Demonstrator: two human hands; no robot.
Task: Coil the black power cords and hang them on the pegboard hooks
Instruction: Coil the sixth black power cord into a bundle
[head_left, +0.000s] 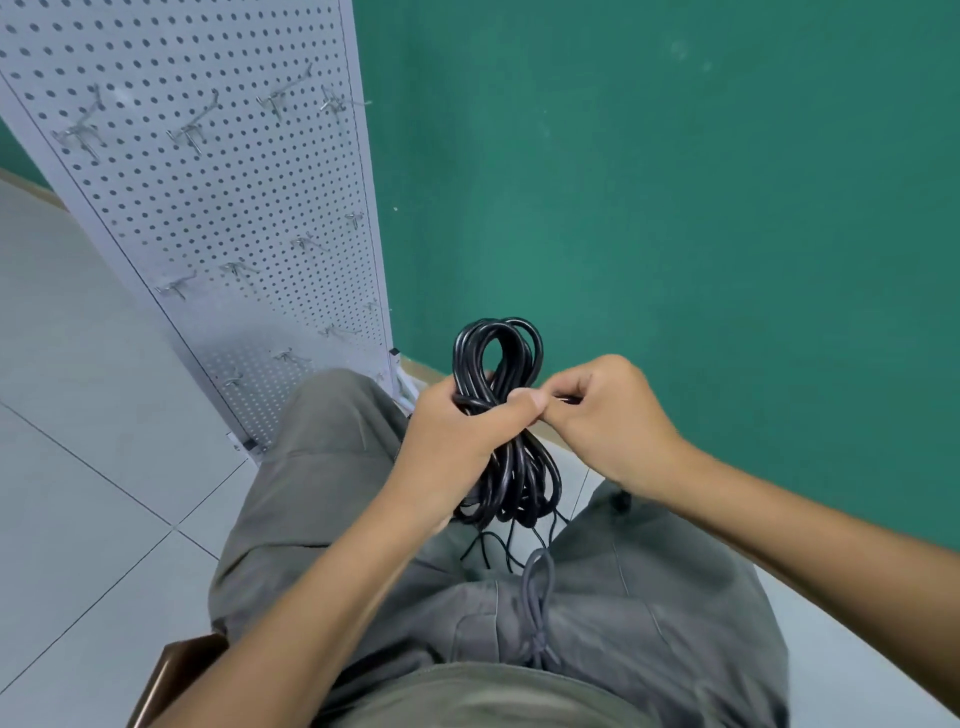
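My left hand (457, 431) clamps the glossy black rubber cord coil (498, 364) mid-bundle; my right hand (608, 415) pinches its loose end.

— What does the cord look like?
— A black power cord (498, 410), coiled into a long upright bundle of loops, held above the lap.
— And the pegboard?
— A white pegboard (208, 208) stands left, its metal hooks (189, 132) bare.

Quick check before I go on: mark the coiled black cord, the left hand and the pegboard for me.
coiled black cord (497, 340): head view, on the top loop above the hands.
left hand (462, 431): head view, on the back of the hand gripping the coil's middle.
pegboard (208, 187): head view, on bare perforated panel between hooks.
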